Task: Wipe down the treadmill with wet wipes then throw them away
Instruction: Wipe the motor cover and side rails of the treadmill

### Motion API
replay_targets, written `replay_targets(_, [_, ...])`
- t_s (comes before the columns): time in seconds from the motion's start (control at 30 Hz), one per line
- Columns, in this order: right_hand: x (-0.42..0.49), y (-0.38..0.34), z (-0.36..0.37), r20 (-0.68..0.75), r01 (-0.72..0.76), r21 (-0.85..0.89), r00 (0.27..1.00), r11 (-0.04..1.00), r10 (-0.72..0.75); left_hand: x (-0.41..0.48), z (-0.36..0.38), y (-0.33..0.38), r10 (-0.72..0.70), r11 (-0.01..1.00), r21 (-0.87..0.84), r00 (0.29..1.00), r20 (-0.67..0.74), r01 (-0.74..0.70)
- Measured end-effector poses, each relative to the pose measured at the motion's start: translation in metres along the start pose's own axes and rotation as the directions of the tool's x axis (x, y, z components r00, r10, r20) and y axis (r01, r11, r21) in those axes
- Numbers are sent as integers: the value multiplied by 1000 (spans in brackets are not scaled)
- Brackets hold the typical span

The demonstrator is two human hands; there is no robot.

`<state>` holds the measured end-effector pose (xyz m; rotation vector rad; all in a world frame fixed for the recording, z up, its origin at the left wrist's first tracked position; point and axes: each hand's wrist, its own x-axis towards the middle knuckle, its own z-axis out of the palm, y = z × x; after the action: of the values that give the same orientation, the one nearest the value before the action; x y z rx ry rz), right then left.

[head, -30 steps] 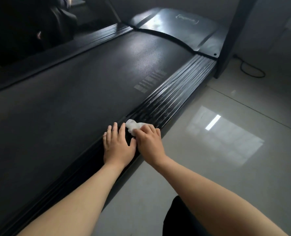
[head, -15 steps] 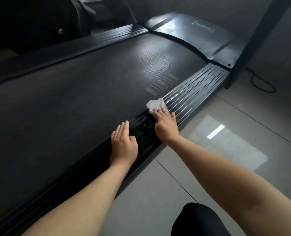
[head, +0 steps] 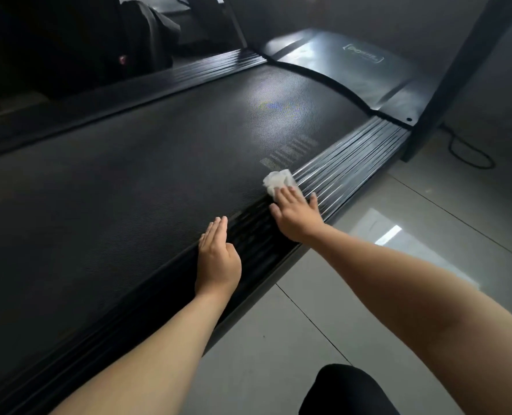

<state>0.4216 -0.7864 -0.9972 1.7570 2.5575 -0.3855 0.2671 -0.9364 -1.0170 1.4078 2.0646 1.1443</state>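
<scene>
A black treadmill fills the left and middle of the view, with its textured belt (head: 147, 175) and a ribbed side rail (head: 347, 157) along the right edge. My right hand (head: 296, 214) lies flat on that rail and presses a crumpled white wet wipe (head: 278, 180) under its straight fingertips. My left hand (head: 217, 259) rests flat, fingers together, on the rail's inner edge next to the belt, closer to me than the right hand. It holds nothing.
A grey motor cover (head: 353, 76) sits at the treadmill's far end, beside a black upright post (head: 458, 73). A glossy tiled floor (head: 398, 265) lies to the right, with a black cable (head: 470, 154) on it. My dark-clad knee (head: 347, 390) shows at the bottom.
My right hand has slid the wipe forward along the rail, away from the left hand. The left hand has stayed on the rail edge.
</scene>
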Motion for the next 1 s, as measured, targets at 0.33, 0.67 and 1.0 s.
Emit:
replay_targets(0.33, [-22, -20, 10, -38, -28, 14, 999, 1000, 28, 4, 7, -2, 28, 998, 53, 1000, -3, -28])
replay_targets(0.67, [-66, -28, 21, 3, 357, -65, 934, 932, -357, 3, 3, 0, 42, 999, 4, 999, -31, -42])
replay_targets(1.0, [-94, -8, 33, -139, -67, 154, 986, 986, 89, 1, 4, 2, 57, 994, 87, 998, 22, -59])
